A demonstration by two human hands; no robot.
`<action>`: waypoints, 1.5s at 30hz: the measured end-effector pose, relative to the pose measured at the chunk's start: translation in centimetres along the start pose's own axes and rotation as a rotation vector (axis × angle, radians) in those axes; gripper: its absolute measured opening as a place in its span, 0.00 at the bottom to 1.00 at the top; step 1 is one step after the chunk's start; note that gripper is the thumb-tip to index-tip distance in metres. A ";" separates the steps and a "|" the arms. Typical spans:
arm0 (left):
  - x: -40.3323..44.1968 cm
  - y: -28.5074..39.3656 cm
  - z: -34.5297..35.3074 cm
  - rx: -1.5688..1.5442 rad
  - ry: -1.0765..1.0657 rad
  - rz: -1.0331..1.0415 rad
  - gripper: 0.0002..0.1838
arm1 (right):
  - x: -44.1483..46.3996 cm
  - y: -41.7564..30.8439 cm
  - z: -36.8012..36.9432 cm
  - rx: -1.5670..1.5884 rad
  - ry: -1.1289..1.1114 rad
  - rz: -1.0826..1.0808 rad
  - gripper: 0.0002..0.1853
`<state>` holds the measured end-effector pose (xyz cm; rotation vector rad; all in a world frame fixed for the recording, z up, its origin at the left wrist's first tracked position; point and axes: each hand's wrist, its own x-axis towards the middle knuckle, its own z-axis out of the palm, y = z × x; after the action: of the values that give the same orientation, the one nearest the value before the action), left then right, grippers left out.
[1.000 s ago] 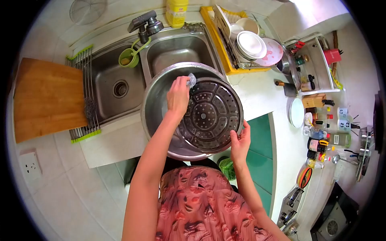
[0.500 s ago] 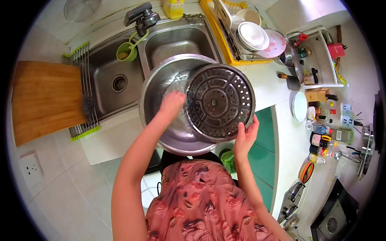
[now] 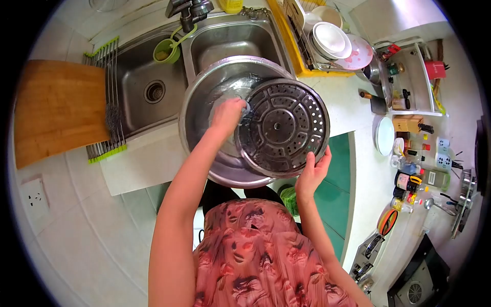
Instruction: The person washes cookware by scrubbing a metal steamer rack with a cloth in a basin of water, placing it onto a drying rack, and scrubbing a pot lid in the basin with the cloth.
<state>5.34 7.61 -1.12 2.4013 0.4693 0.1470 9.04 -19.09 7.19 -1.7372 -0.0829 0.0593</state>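
A large metal basin with water in it stands at the front of the sink. Resting tilted on its right side is a round, dark steamer rack full of holes. My right hand grips the rack's lower right rim, thumb on top. Over the water, close to the rack's left edge, my left hand is closed; a small pale, greyish bit shows at its fingertips, too unclear to name. The water around that hand is stirred up.
Behind the basin is a double sink with a green ladle cup and a faucet. A cutting board lies left. A dish rack with bowls stands back right; bottles line the right counter.
My left hand has moved slightly up and right along the rack's left edge. My right hand still holds the rim. The whole view has shifted a little.
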 end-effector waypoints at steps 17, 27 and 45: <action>-10.6 3.8 0.1 -0.040 0.031 -0.028 0.09 | 0.4 0.0 0.3 0.240 -0.032 0.039 0.26; -13.2 4.0 -10.7 -0.264 0.490 -0.449 0.14 | 1.7 -7.8 0.5 -0.212 -0.627 -0.602 0.16; -10.2 4.5 -4.9 -0.167 0.337 -0.235 0.11 | 3.3 -0.3 -5.2 0.408 -0.253 0.462 0.20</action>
<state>-3.87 3.62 5.74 2.1438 0.8549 0.4705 12.78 -23.83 8.37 -1.3039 0.1390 0.5959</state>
